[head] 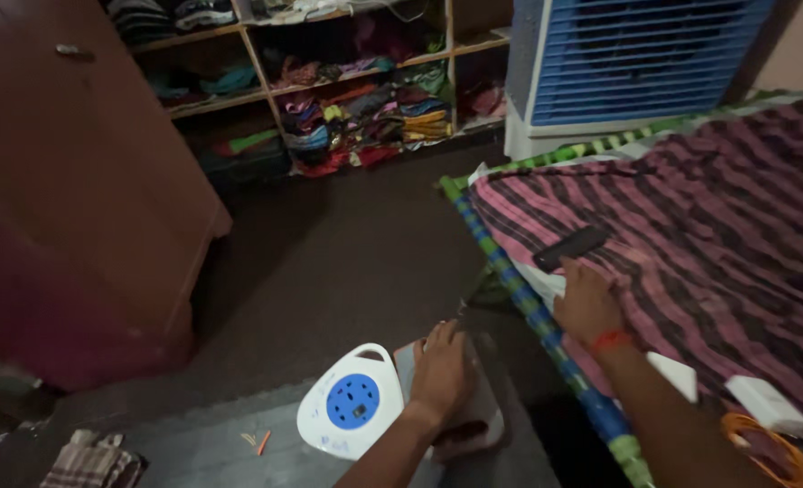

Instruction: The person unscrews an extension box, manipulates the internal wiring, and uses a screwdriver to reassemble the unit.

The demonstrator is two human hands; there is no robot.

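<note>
- Down at the left edge of the view, far left of the cot (546,327), a folded checked cloth (89,463) lies on the floor, with a wooden cupboard (85,181) standing above it.
- Nearer the cot, a round white extension reel (352,411) with a blue socket face sits on a grey mat (202,443).
- Just right of the reel, the left hand (440,369) rests flat, fingers together and curled over a pale slab-like thing; what that thing is cannot be told, and no firm clamp shows.
- Pressing that hand down evenly would, as a judgement, keep the body steady while leaning toward the cot.
- On the cot's striped pink blanket (690,235), the right hand (586,303) lies open, fingertips just short of a dark phone (571,247).
- A good reach would slide the fingers along the blanket and close on the phone's long edges.
- Farther right on the cot sit a white charger block (767,405) and an orange cord (772,452).
- Behind the cot stand cluttered shelves (356,99) and a blue-fronted air cooler (636,59).
</note>
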